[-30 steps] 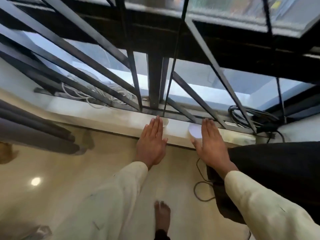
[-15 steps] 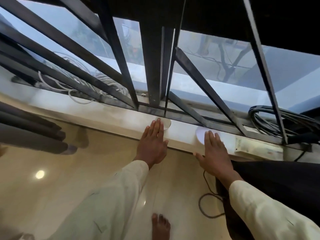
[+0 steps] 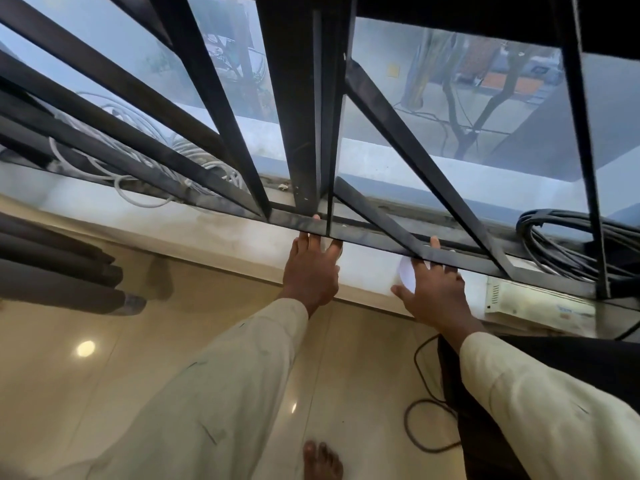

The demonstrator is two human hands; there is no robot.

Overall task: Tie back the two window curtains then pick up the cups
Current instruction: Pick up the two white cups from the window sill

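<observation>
My left hand [image 3: 311, 268] reaches over the pale window sill [image 3: 214, 233] with its fingers spread, and its fingertips go behind the black grille bar [image 3: 367, 237]. Whatever lies under it is hidden. My right hand [image 3: 433, 292] lies flat and spread over a white cup [image 3: 404, 273], of which only the left rim shows. Whether either hand grips anything I cannot make out. A dark grey gathered curtain [image 3: 52, 271] hangs at the left. Dark fabric [image 3: 571, 362] fills the lower right.
Black slanted grille bars [image 3: 242, 133] stand close above the sill. White cable coils [image 3: 145, 161] lie behind them at left, black cable coils [image 3: 561, 244] at right. A white box [image 3: 533, 303] sits on the sill at right. A black cord [image 3: 426, 424] loops on the glossy floor near a bare foot [image 3: 322, 460].
Both hands have moved forward over the sill until their fingertips reach the grille bar. The left hand now covers the cup rim that showed before. The view has come closer to the window.
</observation>
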